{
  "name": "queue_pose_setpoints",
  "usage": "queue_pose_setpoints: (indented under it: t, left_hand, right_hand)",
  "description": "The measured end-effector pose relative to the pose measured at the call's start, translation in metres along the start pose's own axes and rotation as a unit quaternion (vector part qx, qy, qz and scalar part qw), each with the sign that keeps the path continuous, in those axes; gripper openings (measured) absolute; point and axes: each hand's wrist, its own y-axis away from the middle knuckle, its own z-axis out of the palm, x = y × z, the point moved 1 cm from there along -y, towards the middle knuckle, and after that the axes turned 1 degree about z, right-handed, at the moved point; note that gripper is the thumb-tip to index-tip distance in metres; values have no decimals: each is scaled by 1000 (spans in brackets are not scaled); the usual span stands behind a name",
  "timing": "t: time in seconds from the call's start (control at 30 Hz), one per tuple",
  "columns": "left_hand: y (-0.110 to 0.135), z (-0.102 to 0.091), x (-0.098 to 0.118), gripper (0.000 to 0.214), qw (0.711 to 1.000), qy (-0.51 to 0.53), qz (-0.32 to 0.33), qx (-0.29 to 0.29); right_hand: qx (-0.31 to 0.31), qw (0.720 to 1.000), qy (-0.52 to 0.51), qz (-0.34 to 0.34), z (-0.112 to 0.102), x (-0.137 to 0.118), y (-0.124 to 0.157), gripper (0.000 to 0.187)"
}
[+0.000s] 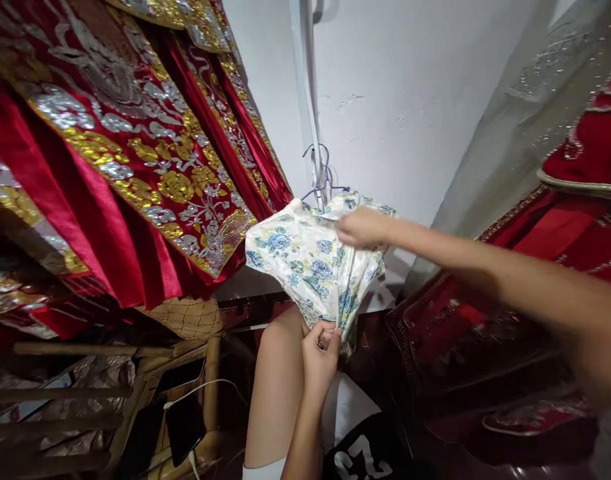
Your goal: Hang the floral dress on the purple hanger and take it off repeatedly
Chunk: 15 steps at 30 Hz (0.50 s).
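Hanging on a hanger (326,179) beside the white wall (410,87), the floral dress (305,260) is being held: fingers of the right hand (365,227) are clutching its top, those of the left hand (321,357) pinching its hem.

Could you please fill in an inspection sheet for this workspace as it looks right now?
Surface: nothing seen; no worktop in view.
Job's things: floral garment hangs on a purple hanger.
Clutter: dark device on a bamboo chair.
Hands: left hand pinches the garment's lower end with its fingers; right hand grips its top.
Cables: white cable lies by the device.
Surroundings: red embroidered robes, white wall.
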Motion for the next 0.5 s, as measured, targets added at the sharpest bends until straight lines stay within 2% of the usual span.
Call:
queue_pose_setpoints:
  t: [0.07, 0.1, 0.17, 0.23, 0.3, 0.37, 0.43, 0.5]
  left_hand:
    - [4, 10, 4, 22, 1000, -8, 7, -23]
    - [7, 14, 5, 22, 999, -15, 11, -31]
    - [9, 16, 6, 20, 998, -28, 18, -51]
    - [6, 11, 8, 18, 994, -46, 31, -90]
    - [-7, 2, 17, 16, 988, -73, 64, -119]
    - [-28, -9, 38, 16, 982, -97, 123, -109]
    - [-59, -17, 70, 19, 971, -112, 202, -70]
    - [-94, -20, 106, 26, 948, -136, 287, -40]
  right_hand:
    - [89, 990, 105, -7, -37, 8, -18, 29]
    - [105, 984, 144, -3, -47, 8, -22, 26]
    - [112, 975, 191, 10, -53, 2, -23, 23]
    - [105, 975, 192, 28, -44, -6, -16, 24]
    - [124, 979, 152, 50, -32, -10, -6, 26]
    - [163, 981, 81, 64, -22, -11, 0, 28]
    - [200, 978, -7, 56, -17, -11, 4, 30]
    - [233, 966, -105, 40, -15, -14, 4, 28]
